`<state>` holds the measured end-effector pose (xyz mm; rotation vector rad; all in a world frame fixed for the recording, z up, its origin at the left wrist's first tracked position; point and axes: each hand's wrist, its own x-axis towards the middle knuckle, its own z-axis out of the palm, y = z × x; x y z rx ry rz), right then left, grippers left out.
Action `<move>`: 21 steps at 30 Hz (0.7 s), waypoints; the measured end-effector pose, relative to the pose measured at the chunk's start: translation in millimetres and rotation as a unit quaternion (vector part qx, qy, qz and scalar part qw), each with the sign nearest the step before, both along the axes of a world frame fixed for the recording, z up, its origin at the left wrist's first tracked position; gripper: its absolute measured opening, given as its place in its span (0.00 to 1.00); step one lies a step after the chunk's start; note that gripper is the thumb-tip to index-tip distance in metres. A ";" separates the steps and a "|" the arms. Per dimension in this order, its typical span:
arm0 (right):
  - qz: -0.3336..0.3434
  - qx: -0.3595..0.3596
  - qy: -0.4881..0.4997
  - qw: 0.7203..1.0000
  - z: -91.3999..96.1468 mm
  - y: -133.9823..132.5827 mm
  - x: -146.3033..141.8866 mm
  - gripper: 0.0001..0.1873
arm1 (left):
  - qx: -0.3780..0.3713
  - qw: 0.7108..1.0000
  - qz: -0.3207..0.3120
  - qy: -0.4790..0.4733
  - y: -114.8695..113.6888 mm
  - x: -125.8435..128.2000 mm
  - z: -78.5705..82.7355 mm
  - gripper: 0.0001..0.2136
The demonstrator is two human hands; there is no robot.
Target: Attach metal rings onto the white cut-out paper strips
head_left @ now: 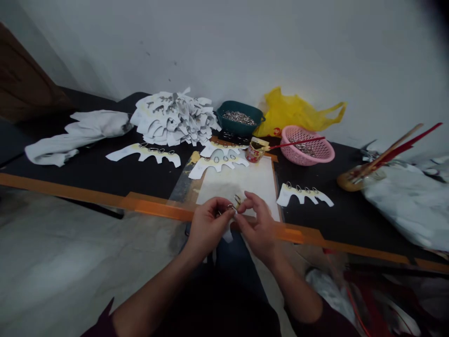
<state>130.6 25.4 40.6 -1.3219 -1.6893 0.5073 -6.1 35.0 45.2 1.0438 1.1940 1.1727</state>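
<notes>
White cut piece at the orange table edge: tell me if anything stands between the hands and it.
Nothing visible does. The left hand and right hand both pinch the white cut piece and its metal ring.

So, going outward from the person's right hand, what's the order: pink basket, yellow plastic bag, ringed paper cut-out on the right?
From the right hand:
1. Ringed paper cut-out, just to its right.
2. Pink basket, farther back on the right.
3. Yellow plastic bag, farthest back, behind the basket.

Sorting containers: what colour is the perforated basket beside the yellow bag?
The basket is pink, seen in the head view.
</notes>
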 end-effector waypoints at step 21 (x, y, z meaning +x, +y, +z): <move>-0.012 -0.082 0.155 0.984 -11.3 -8.9 -13.4 0.09 | -0.016 1.000 -0.014 -0.006 -4.3 -2.6 -3.7 0.07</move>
